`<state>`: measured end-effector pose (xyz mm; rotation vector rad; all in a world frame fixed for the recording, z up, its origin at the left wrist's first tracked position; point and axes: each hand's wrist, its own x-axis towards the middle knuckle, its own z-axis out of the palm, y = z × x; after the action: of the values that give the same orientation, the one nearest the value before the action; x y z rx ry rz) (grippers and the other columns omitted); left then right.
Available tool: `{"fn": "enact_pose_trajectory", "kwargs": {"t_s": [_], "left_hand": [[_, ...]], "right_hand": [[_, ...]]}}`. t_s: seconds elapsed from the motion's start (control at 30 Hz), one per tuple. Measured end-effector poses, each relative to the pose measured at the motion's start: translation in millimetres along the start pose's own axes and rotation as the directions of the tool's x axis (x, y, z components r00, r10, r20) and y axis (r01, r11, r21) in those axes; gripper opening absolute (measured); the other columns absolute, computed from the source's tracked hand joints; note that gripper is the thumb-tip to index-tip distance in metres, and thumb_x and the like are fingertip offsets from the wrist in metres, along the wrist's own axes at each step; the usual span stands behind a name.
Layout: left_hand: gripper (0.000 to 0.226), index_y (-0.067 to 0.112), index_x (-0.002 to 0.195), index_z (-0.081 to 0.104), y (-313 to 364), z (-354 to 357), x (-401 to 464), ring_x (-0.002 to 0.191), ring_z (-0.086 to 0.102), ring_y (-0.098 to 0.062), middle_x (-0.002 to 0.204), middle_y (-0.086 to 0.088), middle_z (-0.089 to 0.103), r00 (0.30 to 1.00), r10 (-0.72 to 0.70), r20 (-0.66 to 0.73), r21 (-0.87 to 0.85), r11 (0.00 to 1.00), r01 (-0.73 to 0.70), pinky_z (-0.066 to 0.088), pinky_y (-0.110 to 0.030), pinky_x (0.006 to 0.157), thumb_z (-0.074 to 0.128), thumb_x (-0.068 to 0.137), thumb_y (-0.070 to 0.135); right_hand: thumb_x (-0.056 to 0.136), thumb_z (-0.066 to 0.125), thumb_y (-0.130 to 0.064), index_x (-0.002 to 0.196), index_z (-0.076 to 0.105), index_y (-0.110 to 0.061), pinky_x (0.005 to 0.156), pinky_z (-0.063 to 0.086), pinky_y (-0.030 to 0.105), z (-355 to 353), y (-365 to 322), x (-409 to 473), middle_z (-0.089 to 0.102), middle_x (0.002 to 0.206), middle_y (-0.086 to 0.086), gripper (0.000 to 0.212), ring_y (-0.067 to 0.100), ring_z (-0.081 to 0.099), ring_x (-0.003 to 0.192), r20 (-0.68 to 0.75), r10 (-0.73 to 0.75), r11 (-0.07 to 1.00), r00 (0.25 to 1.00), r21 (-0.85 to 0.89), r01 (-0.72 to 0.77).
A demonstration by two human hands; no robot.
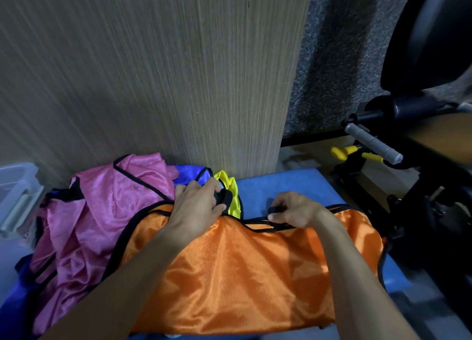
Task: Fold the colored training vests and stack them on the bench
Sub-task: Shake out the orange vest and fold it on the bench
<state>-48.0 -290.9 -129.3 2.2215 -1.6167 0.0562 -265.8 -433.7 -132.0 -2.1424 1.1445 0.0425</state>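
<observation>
orange vest (242, 275): lay spread across the blue bench (286, 186), black trim along its edges, nearest the camera, between both forearms.
left hand (196, 204): gripped a black-trimmed strap at the vest's upper left corner, fingers curled round it.
right hand (293, 212): pinched the black strap at the vest's upper right edge, thumb and fingers closed on it.
yellow vest (233, 196): crumpled just behind the left hand, touching the orange vest's top edge.
blue vest (194, 173): bunched behind the yellow one, partly under the pink.
pink vest (102, 212): loose heap left of the orange vest, black trim, unfolded.
wooden panel (178, 71): stood upright behind the pile.
clear plastic bin (15, 186): at far left.
black gym machine (408, 148): at right, grey handle, yellow knobs.
writing: none readable on any vest.
</observation>
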Motion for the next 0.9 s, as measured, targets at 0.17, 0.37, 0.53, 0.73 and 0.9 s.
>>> {"fn": "enact_pose_trajectory", "kwargs": {"t_s": [0.17, 0.37, 0.53, 0.73, 0.9], "left_hand": [[0.046, 0.03, 0.132, 0.045, 9, -7, -2, 0.101, 0.048, -0.013, 0.087, 0.013, 0.066, 0.999, -0.007, 0.042, 0.078, 0.997, 0.004, 0.026, -0.032, 0.09, 0.064, 0.094, 0.046], [0.045, 0.025, 0.128, 0.059, 52, -11, -5, 0.113, 0.05, -0.024, 0.122, 0.005, 0.057, 0.922, 0.352, -0.162, 0.297, 0.908, -0.294, 0.033, -0.043, 0.097, 0.069, 0.084, 0.023], [0.042, 0.025, 0.128, 0.053, 80, 17, 10, 0.118, 0.053, -0.02, 0.12, 0.006, 0.059, 0.905, 0.231, 0.358, 0.067, 0.96, -0.272, 0.03, -0.039, 0.102, 0.059, 0.095, 0.05], [0.041, 0.025, 0.114, 0.061, 83, 40, 21, 0.107, 0.061, -0.02, 0.107, 0.006, 0.066, 0.838, 0.158, 0.523, -0.085, 0.987, -0.134, 0.042, -0.04, 0.098, 0.07, 0.085, 0.053], [0.026, 0.032, 0.084, 0.055, 81, 44, 29, 0.087, 0.066, -0.016, 0.094, 0.006, 0.067, 0.846, 0.105, 0.522, -0.215, 0.977, 0.012, 0.054, -0.036, 0.079, 0.08, 0.081, 0.039]], "right_hand": [[0.077, 0.086, -0.032, 0.1, 0.06, -0.033, 0.074, 0.045, 0.027, -10, -1, -9, 0.062, 0.105, -0.008, 0.035, 0.011, 0.059, 0.095, 0.083, -0.006, 1.0, 0.997, -0.029, 0.009], [0.078, 0.081, -0.01, 0.094, 0.065, -0.022, 0.046, 0.039, 0.011, -8, -3, -14, 0.069, 0.087, -0.002, 0.026, 0.003, 0.064, 0.065, -0.04, -0.05, 0.991, 0.998, -0.126, 0.044], [0.075, 0.081, -0.007, 0.082, 0.065, -0.02, 0.054, 0.055, 0.023, -4, 2, -18, 0.072, 0.076, 0.004, 0.022, 0.013, 0.071, 0.062, -0.115, -0.115, 0.992, 0.987, -0.069, 0.108], [0.075, 0.08, -0.011, 0.075, 0.058, -0.025, 0.063, 0.049, 0.028, -3, 8, -25, 0.065, 0.076, -0.004, 0.026, 0.012, 0.062, 0.072, -0.214, -0.194, 0.981, 0.957, -0.044, 0.189], [0.078, 0.082, -0.017, 0.107, 0.064, -0.022, 0.073, 0.043, 0.024, -2, 17, -29, 0.063, 0.098, -0.005, 0.034, 0.012, 0.057, 0.089, -0.178, -0.156, 0.988, 0.971, -0.044, 0.151]]}}
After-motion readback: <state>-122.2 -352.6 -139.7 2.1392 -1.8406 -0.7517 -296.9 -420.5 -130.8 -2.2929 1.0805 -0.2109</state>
